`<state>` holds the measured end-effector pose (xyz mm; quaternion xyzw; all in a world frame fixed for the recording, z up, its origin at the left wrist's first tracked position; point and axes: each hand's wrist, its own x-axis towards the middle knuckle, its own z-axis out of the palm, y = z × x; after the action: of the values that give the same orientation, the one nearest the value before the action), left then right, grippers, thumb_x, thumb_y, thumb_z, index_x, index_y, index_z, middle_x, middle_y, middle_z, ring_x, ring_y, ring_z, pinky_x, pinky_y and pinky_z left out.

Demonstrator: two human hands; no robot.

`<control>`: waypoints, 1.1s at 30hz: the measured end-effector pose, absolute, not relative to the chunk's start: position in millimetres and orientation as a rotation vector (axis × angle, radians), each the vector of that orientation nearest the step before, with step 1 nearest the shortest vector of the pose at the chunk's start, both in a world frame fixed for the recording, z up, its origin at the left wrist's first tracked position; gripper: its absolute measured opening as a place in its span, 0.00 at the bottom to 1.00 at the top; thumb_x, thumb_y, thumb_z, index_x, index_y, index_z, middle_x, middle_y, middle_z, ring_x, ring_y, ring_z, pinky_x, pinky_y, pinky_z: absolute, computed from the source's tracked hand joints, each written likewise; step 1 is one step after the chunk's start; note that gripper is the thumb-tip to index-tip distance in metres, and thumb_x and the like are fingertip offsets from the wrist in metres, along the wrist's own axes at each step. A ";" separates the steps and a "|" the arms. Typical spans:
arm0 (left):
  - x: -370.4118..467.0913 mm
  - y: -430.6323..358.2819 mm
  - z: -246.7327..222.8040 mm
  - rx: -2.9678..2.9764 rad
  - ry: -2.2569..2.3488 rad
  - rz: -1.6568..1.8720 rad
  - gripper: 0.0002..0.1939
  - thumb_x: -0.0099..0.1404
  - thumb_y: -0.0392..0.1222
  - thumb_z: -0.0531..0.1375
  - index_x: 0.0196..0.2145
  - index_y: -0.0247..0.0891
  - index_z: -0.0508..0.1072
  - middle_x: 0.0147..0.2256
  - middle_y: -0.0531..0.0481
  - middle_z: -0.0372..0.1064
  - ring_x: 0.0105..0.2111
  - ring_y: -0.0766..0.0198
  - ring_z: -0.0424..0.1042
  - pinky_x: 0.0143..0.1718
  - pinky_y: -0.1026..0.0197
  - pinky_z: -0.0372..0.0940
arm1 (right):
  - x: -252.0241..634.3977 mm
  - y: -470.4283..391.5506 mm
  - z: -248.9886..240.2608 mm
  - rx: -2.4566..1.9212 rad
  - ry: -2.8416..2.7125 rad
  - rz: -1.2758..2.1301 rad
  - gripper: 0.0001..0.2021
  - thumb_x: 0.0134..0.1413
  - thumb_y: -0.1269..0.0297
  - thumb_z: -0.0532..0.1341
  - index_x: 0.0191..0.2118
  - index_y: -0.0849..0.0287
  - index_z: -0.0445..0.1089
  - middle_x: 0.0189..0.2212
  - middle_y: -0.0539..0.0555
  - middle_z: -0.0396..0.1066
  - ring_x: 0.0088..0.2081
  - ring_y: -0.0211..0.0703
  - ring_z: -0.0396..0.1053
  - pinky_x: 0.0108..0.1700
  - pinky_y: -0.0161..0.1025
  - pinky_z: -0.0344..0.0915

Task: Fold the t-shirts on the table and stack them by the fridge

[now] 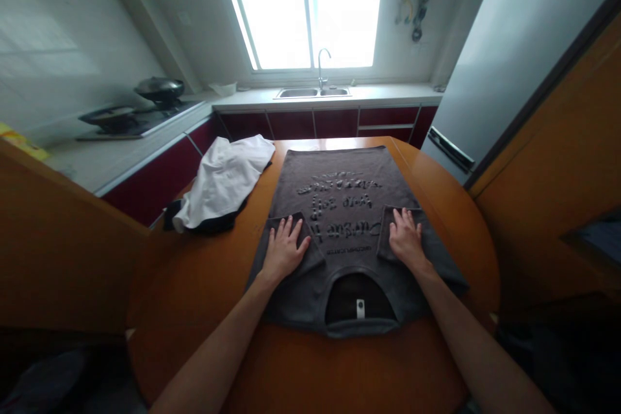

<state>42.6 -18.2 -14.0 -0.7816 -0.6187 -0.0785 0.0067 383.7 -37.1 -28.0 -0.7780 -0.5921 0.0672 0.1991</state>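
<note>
A dark grey T-shirt (349, 220) lies spread on the wooden table (204, 297), its collar towards me and its hem at the far edge. Raised dark lettering on its front reads upside down from here. Both sleeves are folded inward over the chest. My left hand (284, 249) rests flat on the left sleeve with the fingers spread. On the right sleeve lies my right hand (406, 236), palm down, fingers stretched out. Inside the neck opening a small white label (360, 308) shows.
White and black clothes (228, 174) lie heaped at the table's far left. Beyond stand a counter with a sink (310, 92), a stove (145, 121) with pans on the left, and a fridge (466, 77) on the right. A wooden panel (58, 239) borders the left side.
</note>
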 end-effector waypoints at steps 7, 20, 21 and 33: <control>41.5 -16.4 -15.3 -2.446 -1.943 -0.262 0.32 0.74 0.56 0.49 0.70 0.39 0.59 0.71 0.40 0.46 0.71 0.45 0.46 0.68 0.37 0.48 | 384.6 -37.9 -28.9 -2.191 -1.690 0.178 0.28 0.68 0.65 0.44 0.70 0.64 0.55 0.72 0.65 0.46 0.73 0.56 0.41 0.69 0.65 0.45; 40.4 -15.5 -15.0 -2.459 -1.963 -0.268 0.32 0.74 0.57 0.48 0.69 0.40 0.59 0.71 0.41 0.47 0.71 0.47 0.46 0.68 0.38 0.47 | 381.7 -38.6 -22.2 -2.080 -1.663 0.286 0.25 0.66 0.67 0.47 0.64 0.65 0.65 0.70 0.66 0.53 0.71 0.55 0.48 0.69 0.63 0.44; 40.3 -15.4 -15.3 -2.457 -1.964 -0.272 0.32 0.74 0.57 0.48 0.69 0.40 0.59 0.71 0.41 0.47 0.71 0.47 0.46 0.68 0.38 0.47 | 381.7 -38.4 -22.3 -2.072 -1.654 0.284 0.25 0.66 0.67 0.47 0.64 0.65 0.65 0.70 0.66 0.53 0.71 0.55 0.48 0.69 0.62 0.44; 40.9 -15.6 -14.7 -2.454 -1.975 -0.261 0.32 0.74 0.57 0.48 0.69 0.41 0.60 0.71 0.42 0.47 0.71 0.47 0.46 0.68 0.39 0.47 | 381.0 -37.6 -23.3 -2.034 -1.619 0.281 0.26 0.65 0.69 0.47 0.65 0.67 0.64 0.69 0.65 0.54 0.71 0.54 0.48 0.70 0.59 0.45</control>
<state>40.9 -15.6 -14.7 -0.7763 -0.6249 -0.0825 -0.0096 381.0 -37.6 -23.3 -0.7511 -0.5977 0.1039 0.2602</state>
